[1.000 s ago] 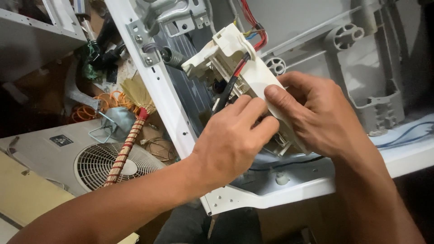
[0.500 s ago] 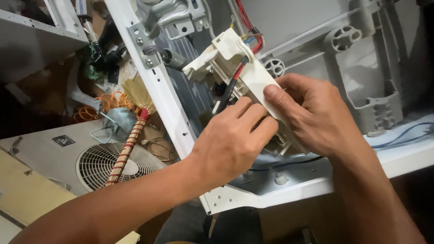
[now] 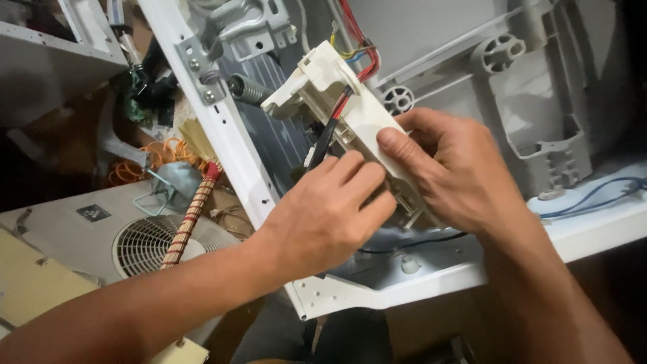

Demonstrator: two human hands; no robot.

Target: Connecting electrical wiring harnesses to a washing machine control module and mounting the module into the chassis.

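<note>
We grip the cream plastic module w/ left hand & right hand (wires above): looks light, rigid, brittle; best held by body.

Two bare forearms in view, no sleeves, gloves, watch or rings. Left hand and right hand: short, unpainted nails, knuckles creased.

A cluttered floor is seen at left; on it are lain a white fan housing, a coil of orange cord and a straw broom.
</note>
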